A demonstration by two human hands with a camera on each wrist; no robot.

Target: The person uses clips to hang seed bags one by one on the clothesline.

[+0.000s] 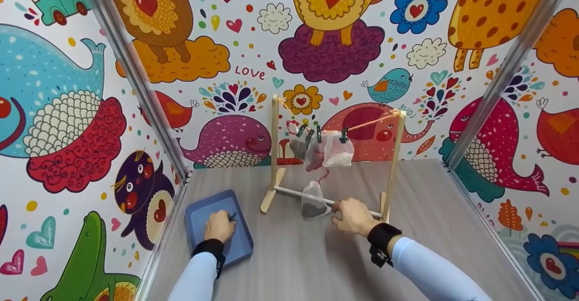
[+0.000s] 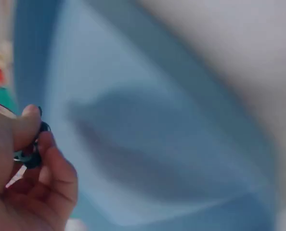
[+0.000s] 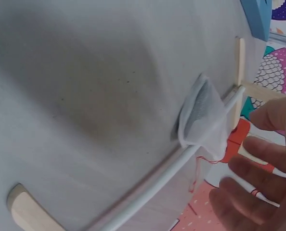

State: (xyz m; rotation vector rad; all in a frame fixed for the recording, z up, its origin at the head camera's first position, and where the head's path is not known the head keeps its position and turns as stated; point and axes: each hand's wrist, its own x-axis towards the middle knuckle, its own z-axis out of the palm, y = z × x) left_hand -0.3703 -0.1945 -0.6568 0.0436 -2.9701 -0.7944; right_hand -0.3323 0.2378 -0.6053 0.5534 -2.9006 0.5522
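Note:
My left hand (image 1: 220, 226) is over the blue tray (image 1: 242, 242) and pinches a small dark clothespin (image 2: 34, 156) between thumb and fingers. Beside a white mesh drawstring bag (image 1: 314, 201), my right hand (image 1: 355, 217) has its fingers loosely spread and holds nothing. In the right wrist view the bag (image 3: 203, 115) lies across the white rod (image 3: 148, 187) at the foot of a wooden stand, its red drawstring trailing. Above it, several mesh bags (image 1: 338, 152) hang from an orange string (image 1: 373, 122), held by dark clothespins (image 1: 344, 134).
The stand has a left wooden post (image 1: 274, 147) and a right wooden post (image 1: 394, 165), with the string tied between their tops. Patterned walls with metal corner rails (image 1: 493, 79) enclose the grey tabletop (image 1: 289, 265) at the back and sides.

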